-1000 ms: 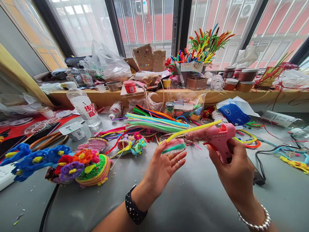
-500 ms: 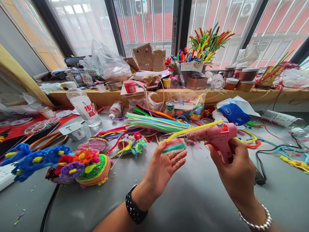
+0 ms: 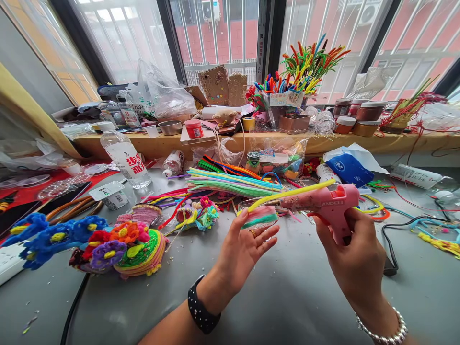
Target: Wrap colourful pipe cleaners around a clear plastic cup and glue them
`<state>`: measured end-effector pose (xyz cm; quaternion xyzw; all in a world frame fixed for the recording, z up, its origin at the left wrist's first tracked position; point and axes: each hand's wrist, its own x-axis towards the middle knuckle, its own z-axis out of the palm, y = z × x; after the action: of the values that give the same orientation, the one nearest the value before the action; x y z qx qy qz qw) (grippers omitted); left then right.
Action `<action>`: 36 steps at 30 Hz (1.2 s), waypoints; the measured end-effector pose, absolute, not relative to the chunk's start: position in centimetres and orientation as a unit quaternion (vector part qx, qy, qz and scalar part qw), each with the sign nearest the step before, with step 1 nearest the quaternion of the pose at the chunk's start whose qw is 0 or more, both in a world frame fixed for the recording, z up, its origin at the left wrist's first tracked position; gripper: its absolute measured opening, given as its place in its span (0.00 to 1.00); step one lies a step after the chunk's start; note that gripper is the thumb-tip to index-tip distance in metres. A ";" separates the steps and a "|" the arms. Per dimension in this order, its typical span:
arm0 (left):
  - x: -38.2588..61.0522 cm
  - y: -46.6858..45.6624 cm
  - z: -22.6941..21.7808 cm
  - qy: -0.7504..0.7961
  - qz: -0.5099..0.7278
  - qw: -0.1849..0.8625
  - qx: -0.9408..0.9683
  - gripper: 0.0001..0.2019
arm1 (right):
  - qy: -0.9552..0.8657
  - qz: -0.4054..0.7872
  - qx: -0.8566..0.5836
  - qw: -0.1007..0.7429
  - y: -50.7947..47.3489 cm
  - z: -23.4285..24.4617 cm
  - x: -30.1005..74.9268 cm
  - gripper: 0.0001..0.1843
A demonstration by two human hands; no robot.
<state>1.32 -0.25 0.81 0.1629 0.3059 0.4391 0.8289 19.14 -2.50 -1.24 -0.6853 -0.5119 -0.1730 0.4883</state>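
From where I stand, the left hand [image 3: 232, 261] has its thumb pressed to a small wrapped piece [image 3: 260, 218], with the forefinger mostly hidden behind it and the other fingers loosely spread just below, while the right hand [image 3: 359, 256] is curled firmly round the handle of a pink glue gun [image 3: 341, 208], a finger near the red trigger (whether it's squeezed, I can't make out). Pink and teal bands already lie side by side on the piece, just right of the left thumb, so that much looks done; a yellow strand [image 3: 291, 195] runs from that thumb across the gun's barrel, its far end loose above the right fingers, so I'd judge most of its length is left to fix. Beyond the left fingertips lies a bundle of pastel strands [image 3: 230, 183], apparently unused, and well to the left of those fingers sit fuzzy blue flowers [image 3: 57, 237] beside a green-topped round piece [image 3: 143, 251], both of which look finished to me
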 end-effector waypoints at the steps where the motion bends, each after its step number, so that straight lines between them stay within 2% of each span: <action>1: 1.3 -0.2 0.8 0.305 0.438 0.830 0.163 0.23 | -0.511 -0.173 -0.686 0.488 -2.5 -1.3 19.1 0.29; 36: 1.0 -0.3 1.1 0.276 0.436 0.839 0.174 0.28 | -0.499 -0.199 -0.686 0.491 -3.1 -1.1 19.7 0.30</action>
<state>1.01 -0.32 1.08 0.1743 0.2757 0.4355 0.8390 19.70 -3.07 -1.12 -0.6859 -0.4990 -0.1995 0.4907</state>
